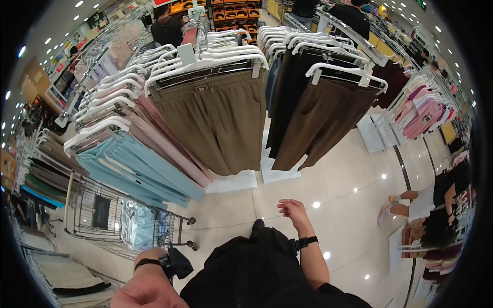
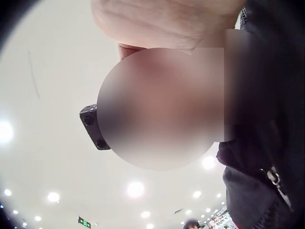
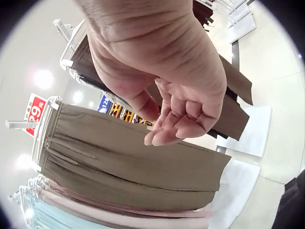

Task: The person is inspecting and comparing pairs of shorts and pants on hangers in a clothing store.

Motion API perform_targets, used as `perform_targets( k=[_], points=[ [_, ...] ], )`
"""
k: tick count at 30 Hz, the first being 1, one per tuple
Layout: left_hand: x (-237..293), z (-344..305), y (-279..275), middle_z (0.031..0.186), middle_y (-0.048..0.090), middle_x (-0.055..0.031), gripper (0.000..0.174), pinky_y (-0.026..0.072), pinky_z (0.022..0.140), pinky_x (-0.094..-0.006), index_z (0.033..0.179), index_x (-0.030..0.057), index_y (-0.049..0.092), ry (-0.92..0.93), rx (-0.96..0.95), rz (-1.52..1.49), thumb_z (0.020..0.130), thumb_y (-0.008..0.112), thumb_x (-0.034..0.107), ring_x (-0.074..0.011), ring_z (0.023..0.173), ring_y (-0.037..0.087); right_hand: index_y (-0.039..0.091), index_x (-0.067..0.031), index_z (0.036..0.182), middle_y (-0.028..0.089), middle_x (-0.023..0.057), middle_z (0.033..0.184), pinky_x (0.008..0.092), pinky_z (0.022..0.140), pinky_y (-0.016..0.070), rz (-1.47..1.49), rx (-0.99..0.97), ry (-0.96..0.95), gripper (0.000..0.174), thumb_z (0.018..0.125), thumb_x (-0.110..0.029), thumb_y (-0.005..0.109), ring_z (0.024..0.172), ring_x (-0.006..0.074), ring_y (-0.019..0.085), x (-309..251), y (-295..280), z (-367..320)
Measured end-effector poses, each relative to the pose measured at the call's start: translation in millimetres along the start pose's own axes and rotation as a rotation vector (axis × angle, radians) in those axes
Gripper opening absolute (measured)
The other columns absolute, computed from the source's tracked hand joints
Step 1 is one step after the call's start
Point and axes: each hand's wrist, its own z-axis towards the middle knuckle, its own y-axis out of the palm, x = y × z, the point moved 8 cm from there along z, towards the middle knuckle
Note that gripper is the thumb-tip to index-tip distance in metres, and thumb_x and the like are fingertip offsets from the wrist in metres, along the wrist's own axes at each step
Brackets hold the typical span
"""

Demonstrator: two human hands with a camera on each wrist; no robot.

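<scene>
My right hand (image 1: 294, 211) hangs in front of the trouser racks with its fingers loosely curled and nothing in them. In the right wrist view, olive-brown trousers (image 3: 128, 157) on a white hanger appear behind that hand. Dark brown trousers (image 1: 326, 120) hang to their right, with light blue trousers (image 1: 133, 164) and pink ones at the left. My left hand (image 1: 146, 290) is raised close to the head camera at the lower edge, its fingers cut off from sight. The left wrist view shows only the heel of this hand (image 2: 167, 21) beside a blurred patch.
A wire shopping cart (image 1: 92, 226) holding plastic-wrapped clothing (image 1: 137, 223) stands at the left. White bases (image 1: 277, 167) lie under the racks on the shiny tiled floor (image 1: 339, 215). At the right a person (image 1: 411, 200) stands near another display, with pink tops (image 1: 426, 115) hanging farther back.
</scene>
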Motion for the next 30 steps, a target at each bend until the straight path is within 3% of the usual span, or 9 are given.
perform_targets(
  k=[5, 10, 14, 19, 23, 28, 30],
  points=[
    [24, 7, -13, 0.045, 0.042, 0.0033, 0.041, 0.0293, 0.040, -0.0231, 0.063, 0.0117, 0.049, -0.084, -0.029, -0.022, 0.096, 0.059, 0.036, -0.0082, 0.037, 0.036, 0.071, -0.0021, 0.108, 0.075, 0.0084, 0.094, 0.0251, 0.064, 0.0503, -0.065, -0.066, 0.017, 0.022, 0.096, -0.011, 0.055, 0.072, 0.0121, 0.066, 6, 35, 1],
    [51, 7, -28, 0.049, 0.045, 0.0023, 0.026, 0.0331, 0.039, -0.0238, 0.083, 0.0078, 0.058, -0.080, 0.030, 0.012, 0.095, 0.057, 0.030, -0.0094, 0.037, 0.040, 0.070, -0.0010, 0.107, 0.074, 0.0093, 0.094, 0.0247, 0.062, 0.0503, -0.115, -0.122, 0.050, 0.021, 0.097, -0.009, 0.054, 0.072, 0.0126, 0.066, 22, 62, -12],
    [73, 15, -45, 0.050, 0.047, 0.0019, 0.025, 0.0342, 0.039, -0.0235, 0.088, 0.0060, 0.056, -0.097, -0.024, 0.082, 0.095, 0.057, 0.030, -0.0095, 0.037, 0.040, 0.071, -0.0012, 0.107, 0.075, 0.0090, 0.094, 0.0249, 0.059, 0.0494, -0.143, -0.106, 0.071, 0.022, 0.096, -0.010, 0.054, 0.070, 0.0122, 0.065, 43, 69, -22],
    [103, 26, -61, 0.048, 0.046, 0.0029, 0.038, 0.0329, 0.039, -0.0236, 0.068, 0.0088, 0.050, -0.121, -0.057, 0.178, 0.095, 0.059, 0.034, -0.0092, 0.037, 0.041, 0.071, -0.0008, 0.109, 0.075, 0.0095, 0.095, 0.0245, 0.062, 0.0509, -0.228, -0.189, 0.092, 0.023, 0.098, -0.010, 0.054, 0.071, 0.0127, 0.067, 57, 93, -36],
    [124, 34, -69, 0.046, 0.045, 0.0032, 0.044, 0.0321, 0.038, -0.0237, 0.061, 0.0101, 0.048, -0.120, -0.054, 0.211, 0.095, 0.059, 0.035, -0.0093, 0.037, 0.040, 0.071, -0.0007, 0.110, 0.075, 0.0094, 0.096, 0.0243, 0.062, 0.0508, -0.268, -0.261, 0.093, 0.023, 0.098, -0.010, 0.054, 0.072, 0.0122, 0.067, 62, 117, -37],
    [141, 39, -76, 0.046, 0.045, 0.0041, 0.023, 0.0300, 0.037, -0.0235, 0.083, 0.0094, 0.056, -0.104, 0.035, 0.201, 0.095, 0.059, 0.029, -0.0084, 0.036, 0.039, 0.071, -0.0013, 0.110, 0.074, 0.0084, 0.096, 0.0246, 0.061, 0.0498, -0.351, -0.340, 0.071, 0.024, 0.097, -0.010, 0.053, 0.072, 0.0115, 0.066, 55, 150, -42],
    [152, 40, -79, 0.046, 0.045, 0.0042, 0.019, 0.0297, 0.037, -0.0234, 0.088, 0.0101, 0.055, -0.115, -0.016, 0.261, 0.095, 0.059, 0.028, -0.0083, 0.036, 0.039, 0.071, -0.0013, 0.110, 0.074, 0.0077, 0.096, 0.0252, 0.060, 0.0492, -0.391, -0.364, 0.069, 0.025, 0.097, -0.011, 0.052, 0.072, 0.0115, 0.066, 53, 158, -43]
  ],
)
